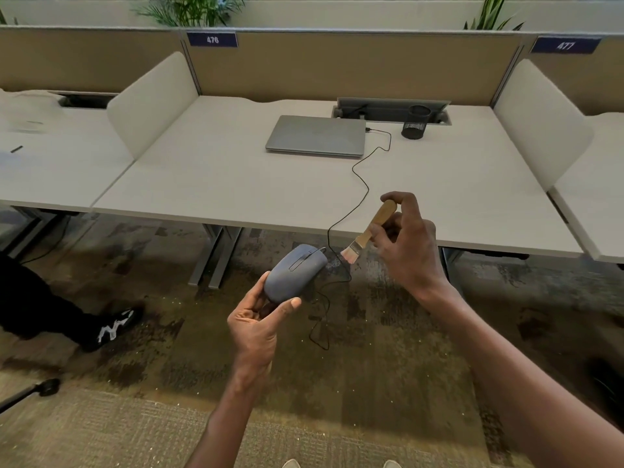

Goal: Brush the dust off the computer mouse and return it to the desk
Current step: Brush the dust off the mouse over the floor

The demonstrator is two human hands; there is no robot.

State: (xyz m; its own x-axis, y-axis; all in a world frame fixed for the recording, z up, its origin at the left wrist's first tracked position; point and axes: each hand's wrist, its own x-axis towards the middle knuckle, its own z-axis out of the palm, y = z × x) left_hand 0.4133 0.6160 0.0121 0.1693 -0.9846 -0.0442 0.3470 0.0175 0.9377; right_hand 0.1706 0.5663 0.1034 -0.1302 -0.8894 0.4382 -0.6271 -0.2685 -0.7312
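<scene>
Gripping mouse (295, 272) in left fingers (287, 305); brush (366, 233) bristles seemingly just beside.

There were two bare hands, left (260, 319) and right (407, 244), one grey corded computer mouse (295, 271), one wooden-handled brush (368, 233), one closed silver laptop (317, 135), one black mesh pen cup (414, 122) upper right of centre, two blue number signs, 476 (212, 39) and 477 (565, 45), and two white side dividers (152, 103) (540, 125).
</scene>
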